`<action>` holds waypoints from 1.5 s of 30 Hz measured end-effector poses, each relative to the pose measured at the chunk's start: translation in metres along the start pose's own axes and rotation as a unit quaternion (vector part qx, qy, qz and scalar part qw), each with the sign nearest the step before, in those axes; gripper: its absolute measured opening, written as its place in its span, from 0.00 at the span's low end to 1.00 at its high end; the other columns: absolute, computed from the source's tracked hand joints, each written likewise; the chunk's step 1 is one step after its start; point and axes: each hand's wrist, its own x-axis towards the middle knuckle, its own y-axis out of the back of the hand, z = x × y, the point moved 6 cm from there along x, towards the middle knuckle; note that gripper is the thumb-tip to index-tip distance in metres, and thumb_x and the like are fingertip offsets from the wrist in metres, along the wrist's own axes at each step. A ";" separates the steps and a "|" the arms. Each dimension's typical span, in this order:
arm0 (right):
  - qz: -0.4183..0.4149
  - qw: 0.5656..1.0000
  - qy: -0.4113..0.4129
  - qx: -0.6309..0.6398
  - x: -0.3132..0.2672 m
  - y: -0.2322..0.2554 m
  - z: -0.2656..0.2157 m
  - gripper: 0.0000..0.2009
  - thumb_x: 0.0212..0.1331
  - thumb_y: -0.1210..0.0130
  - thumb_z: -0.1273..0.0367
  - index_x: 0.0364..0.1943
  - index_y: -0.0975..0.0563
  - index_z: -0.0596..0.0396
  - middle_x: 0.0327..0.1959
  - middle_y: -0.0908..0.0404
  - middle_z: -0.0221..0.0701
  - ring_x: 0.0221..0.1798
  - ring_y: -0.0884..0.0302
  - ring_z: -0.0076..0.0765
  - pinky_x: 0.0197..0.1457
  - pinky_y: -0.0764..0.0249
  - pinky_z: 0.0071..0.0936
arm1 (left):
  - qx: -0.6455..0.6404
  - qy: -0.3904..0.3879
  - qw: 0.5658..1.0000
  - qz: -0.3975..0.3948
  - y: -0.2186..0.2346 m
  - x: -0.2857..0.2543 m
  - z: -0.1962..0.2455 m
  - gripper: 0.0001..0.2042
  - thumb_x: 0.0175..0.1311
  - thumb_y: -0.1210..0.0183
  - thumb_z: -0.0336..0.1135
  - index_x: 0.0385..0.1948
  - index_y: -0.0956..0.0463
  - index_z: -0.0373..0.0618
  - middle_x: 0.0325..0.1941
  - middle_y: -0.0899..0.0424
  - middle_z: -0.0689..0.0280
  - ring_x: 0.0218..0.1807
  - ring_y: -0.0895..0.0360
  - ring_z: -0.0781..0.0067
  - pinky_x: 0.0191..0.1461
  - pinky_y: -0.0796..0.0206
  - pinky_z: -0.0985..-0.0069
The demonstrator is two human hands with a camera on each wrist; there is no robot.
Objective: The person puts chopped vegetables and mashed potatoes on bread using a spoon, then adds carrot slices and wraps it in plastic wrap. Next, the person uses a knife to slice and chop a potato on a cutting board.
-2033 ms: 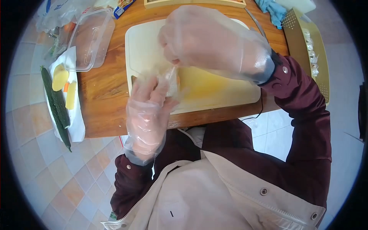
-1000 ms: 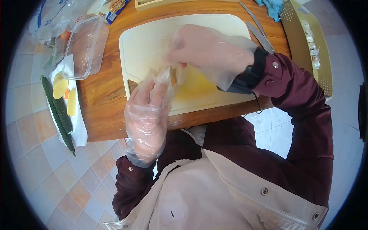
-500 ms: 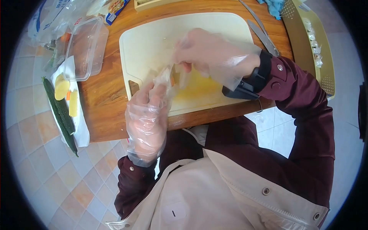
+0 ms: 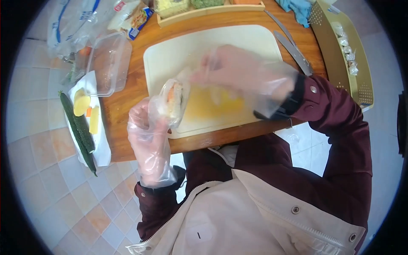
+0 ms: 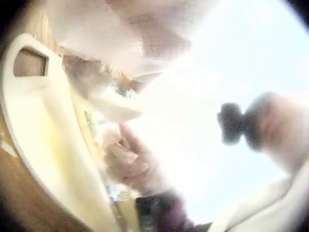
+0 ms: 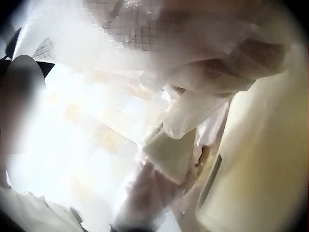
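Observation:
In the head view my left hand [image 4: 146, 136], in a clear plastic glove, grips a sandwich [image 4: 173, 102] wrapped in clear film. Its cut side shows white bread with an orange filling. My gloved right hand [image 4: 238, 70] is blurred just to the right of the sandwich, fingers curled, pinching the loose end of the plastic wrap [image 4: 189, 76]. Below both hands lies a cream cutting board [image 4: 168, 55] with a yellow stain. The right wrist view shows the white bread [image 6: 171, 154] close under the right fingers.
Two knives [image 4: 293, 53] lie right of the board. A clear plastic box [image 4: 108, 63], cucumbers [image 4: 76, 123] and yellow pieces [image 4: 81, 104] on white paper are at the left. A wooden tray [image 4: 208, 15] stands behind; a perforated bin [image 4: 335, 55] with wrapped pieces stands right.
My left hand has turned, bringing the sandwich's filled side up into view. The right hand stays beside it, slightly lower and farther right than before. The head view has shifted slightly.

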 end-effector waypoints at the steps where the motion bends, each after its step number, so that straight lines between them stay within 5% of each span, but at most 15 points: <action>1: 0.002 0.999 -0.015 -0.034 -0.003 0.009 -0.005 0.24 0.64 0.35 0.45 0.43 0.15 0.55 0.28 0.18 0.30 0.32 0.19 0.25 0.40 0.24 0.24 | -0.111 0.011 0.994 -0.010 0.001 0.002 0.001 0.20 0.69 0.33 0.26 0.60 0.27 0.42 0.57 0.19 0.65 0.55 0.21 0.72 0.60 0.28 0.72; 2: 0.006 0.999 -0.007 -0.040 -0.004 0.012 -0.003 0.24 0.64 0.35 0.45 0.43 0.15 0.55 0.28 0.18 0.30 0.32 0.19 0.25 0.40 0.24 0.24 | -0.112 0.000 0.994 -0.010 0.001 0.003 0.006 0.20 0.69 0.33 0.26 0.60 0.27 0.42 0.57 0.19 0.65 0.55 0.21 0.72 0.60 0.28 0.72; 5: 0.121 0.959 0.252 0.056 -0.012 0.027 -0.020 0.36 0.61 0.31 0.44 0.64 0.22 0.57 0.52 0.15 0.39 0.53 0.16 0.31 0.58 0.22 0.29 | -0.227 0.040 0.969 -0.085 -0.016 0.000 0.006 0.23 0.71 0.33 0.31 0.64 0.31 0.43 0.63 0.22 0.61 0.64 0.22 0.66 0.69 0.29 0.63; 8: 0.009 0.890 0.455 -0.026 -0.031 0.013 -0.042 0.47 0.58 0.29 0.42 0.75 0.32 0.58 0.72 0.26 0.41 0.69 0.25 0.35 0.69 0.28 0.35 | -0.249 0.051 0.959 -0.125 -0.031 -0.004 0.010 0.25 0.71 0.32 0.31 0.65 0.32 0.43 0.66 0.23 0.59 0.68 0.23 0.64 0.73 0.31 0.60; 11: -0.061 0.907 0.416 0.010 -0.056 -0.006 -0.048 0.44 0.59 0.27 0.50 0.75 0.32 0.59 0.76 0.27 0.42 0.72 0.26 0.45 0.69 0.28 0.40 | -0.267 0.068 0.951 -0.141 -0.040 -0.009 0.013 0.27 0.71 0.32 0.34 0.67 0.33 0.41 0.67 0.23 0.59 0.68 0.23 0.65 0.73 0.32 0.61; 13: -0.044 0.919 0.357 -0.162 -0.065 -0.011 -0.049 0.39 0.59 0.28 0.60 0.74 0.30 0.59 0.74 0.27 0.45 0.71 0.27 0.54 0.70 0.28 0.42 | -0.284 0.081 0.943 -0.153 -0.043 -0.014 0.017 0.28 0.71 0.31 0.37 0.68 0.34 0.40 0.67 0.23 0.59 0.68 0.24 0.65 0.73 0.31 0.61; 14: -0.012 0.894 0.422 -0.148 -0.067 -0.012 -0.046 0.36 0.57 0.30 0.68 0.72 0.28 0.59 0.72 0.26 0.49 0.68 0.27 0.62 0.69 0.27 0.45 | -0.279 0.101 0.941 -0.164 -0.046 -0.017 0.019 0.30 0.73 0.32 0.40 0.70 0.35 0.39 0.68 0.24 0.57 0.69 0.24 0.63 0.72 0.31 0.62; 19: 0.071 0.905 0.388 -0.162 -0.091 0.001 -0.030 0.33 0.57 0.31 0.68 0.69 0.25 0.60 0.67 0.21 0.50 0.64 0.22 0.63 0.64 0.23 0.45 | -0.398 0.148 0.876 -0.228 -0.063 -0.026 0.028 0.34 0.77 0.38 0.50 0.74 0.38 0.37 0.72 0.27 0.50 0.71 0.26 0.57 0.68 0.30 0.63; 25: 0.241 0.837 0.448 -0.202 -0.122 0.006 -0.007 0.31 0.64 0.34 0.60 0.70 0.25 0.61 0.61 0.14 0.44 0.60 0.16 0.55 0.60 0.22 0.43 | -0.229 0.120 0.949 -0.179 -0.070 -0.021 0.021 0.36 0.73 0.33 0.40 0.77 0.41 0.36 0.75 0.30 0.46 0.71 0.26 0.55 0.67 0.28 0.62; 27: 0.276 0.840 0.440 -0.155 -0.132 -0.002 0.004 0.32 0.66 0.34 0.58 0.70 0.25 0.61 0.59 0.13 0.42 0.60 0.16 0.53 0.61 0.23 0.43 | -0.089 -0.044 0.969 -0.224 -0.084 -0.029 0.032 0.42 0.61 0.27 0.27 0.77 0.40 0.37 0.75 0.28 0.49 0.72 0.27 0.56 0.66 0.26 0.62; 28: 0.316 0.837 0.412 -0.173 -0.136 -0.005 0.011 0.33 0.66 0.33 0.56 0.71 0.26 0.61 0.58 0.12 0.41 0.61 0.17 0.50 0.62 0.24 0.41 | -0.060 -0.087 0.976 -0.192 -0.084 -0.027 0.030 0.41 0.50 0.23 0.19 0.72 0.29 0.39 0.69 0.20 0.53 0.67 0.21 0.61 0.61 0.23 0.66; 29: 0.330 0.837 0.400 -0.174 -0.138 -0.007 0.013 0.35 0.64 0.31 0.56 0.71 0.26 0.60 0.59 0.12 0.41 0.63 0.19 0.48 0.64 0.25 0.40 | -0.059 -0.092 0.975 -0.193 -0.086 -0.027 0.027 0.41 0.50 0.23 0.19 0.72 0.29 0.39 0.69 0.20 0.53 0.67 0.21 0.61 0.61 0.23 0.66; 31: 0.358 0.837 0.374 -0.177 -0.142 -0.011 0.018 0.37 0.61 0.27 0.56 0.72 0.27 0.59 0.60 0.13 0.40 0.65 0.21 0.44 0.67 0.27 0.38 | 0.126 -0.260 0.951 -0.106 -0.081 -0.031 0.040 0.34 0.47 0.23 0.19 0.63 0.20 0.41 0.59 0.13 0.56 0.56 0.15 0.61 0.59 0.23 0.69; 34: 0.360 0.835 0.414 -0.047 -0.144 -0.010 0.013 0.36 0.50 0.26 0.72 0.70 0.23 0.55 0.66 0.18 0.40 0.66 0.22 0.52 0.71 0.27 0.45 | 0.227 -0.355 0.905 -0.060 -0.092 -0.041 0.061 0.31 0.42 0.21 0.22 0.56 0.15 0.43 0.53 0.11 0.56 0.49 0.13 0.56 0.55 0.23 0.69; 45: 0.313 0.876 0.368 0.005 -0.162 0.005 0.036 0.33 0.42 0.21 0.69 0.59 0.17 0.54 0.57 0.16 0.37 0.62 0.20 0.43 0.65 0.27 0.36 | 0.209 -0.340 0.905 -0.149 -0.139 -0.050 0.065 0.50 0.37 0.14 0.37 0.71 0.30 0.41 0.58 0.16 0.50 0.59 0.18 0.46 0.63 0.25 0.60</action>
